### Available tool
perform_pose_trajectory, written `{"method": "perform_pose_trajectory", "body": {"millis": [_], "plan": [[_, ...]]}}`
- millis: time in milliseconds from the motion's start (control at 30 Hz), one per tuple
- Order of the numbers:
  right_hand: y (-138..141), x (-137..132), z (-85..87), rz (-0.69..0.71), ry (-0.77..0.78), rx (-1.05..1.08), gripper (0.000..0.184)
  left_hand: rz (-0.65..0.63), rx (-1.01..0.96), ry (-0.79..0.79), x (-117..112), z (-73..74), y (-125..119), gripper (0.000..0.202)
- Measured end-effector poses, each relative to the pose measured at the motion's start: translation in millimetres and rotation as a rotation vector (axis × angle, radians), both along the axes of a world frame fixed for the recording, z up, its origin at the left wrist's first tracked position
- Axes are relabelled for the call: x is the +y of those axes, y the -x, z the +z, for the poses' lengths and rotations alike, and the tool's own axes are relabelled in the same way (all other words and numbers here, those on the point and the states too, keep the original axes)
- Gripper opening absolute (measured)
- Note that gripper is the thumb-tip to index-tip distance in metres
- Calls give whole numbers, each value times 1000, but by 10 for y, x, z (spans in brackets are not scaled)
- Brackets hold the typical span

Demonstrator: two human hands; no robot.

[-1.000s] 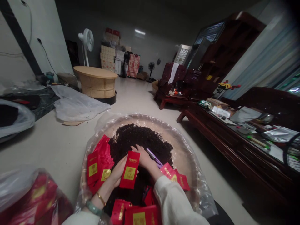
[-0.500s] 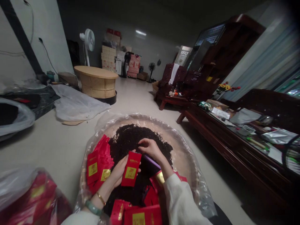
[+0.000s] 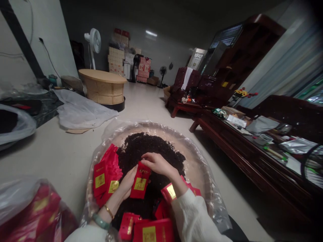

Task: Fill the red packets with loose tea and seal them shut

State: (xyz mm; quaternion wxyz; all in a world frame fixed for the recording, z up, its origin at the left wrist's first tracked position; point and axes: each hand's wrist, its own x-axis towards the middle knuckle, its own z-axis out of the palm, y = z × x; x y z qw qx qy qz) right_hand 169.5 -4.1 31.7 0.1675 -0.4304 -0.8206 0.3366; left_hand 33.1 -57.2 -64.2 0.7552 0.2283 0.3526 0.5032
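left hand (image 3: 128, 183) clasps 1 red packet (image 3: 139, 184), long axis roughly up-down in view, right hand (image 3: 159, 164) curled at its top edge, can't tell if pinching

The room is dim, darkest along the far wall (image 3: 171, 43), where one white streak of light (image 3: 151, 33) glares, while paler light enters by the window (image 3: 316, 97) at right. Deep shadow lies beneath the long table (image 3: 234, 143), and clear plastic (image 3: 220, 208) glints nearby. Lettering on the red packet (image 3: 140, 185) is soft, edges look stretched, and the far right corner turns black.
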Motion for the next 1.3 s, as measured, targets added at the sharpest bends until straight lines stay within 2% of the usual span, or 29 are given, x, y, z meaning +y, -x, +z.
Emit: {"method": "perform_pose_trajectory", "body": {"millis": [100, 200, 400, 567, 733, 833, 967, 1067, 1167, 1300], "plan": [[10, -24, 8, 51, -37, -89, 21, -11, 5, 6, 7, -47, 5, 45], [11, -10, -66, 39, -60, -64, 18, -29, 7, 14, 8, -60, 17, 45], [-2, 86, -317, -222, -138, 101, 17, -124, 38, 40, -18, 19, 32, 51], [-21, 136, -473, -300, 55, 277, 15, -216, 156, -70, -45, 35, 39, 50], [-6, 82, -490, -207, 114, 352, 15, -219, 123, -22, -63, 34, 55, 57], [41, 34, -453, -199, 19, 245, 24, -197, 145, -13, -55, 25, 61, 55], [125, -6, -439, -220, -77, 9, 23, -234, 154, -27, -52, 15, 65, 50], [119, 5, -481, -248, -114, -14, 32, -268, 108, -6, -66, 34, 71, 50], [-30, 50, -540, -290, -97, 46, 36, -269, 87, 16, -76, 55, 79, 47], [-385, 70, -609, -326, -63, -19, 27, -250, 70, 27, -69, 56, 89, 47]]}}
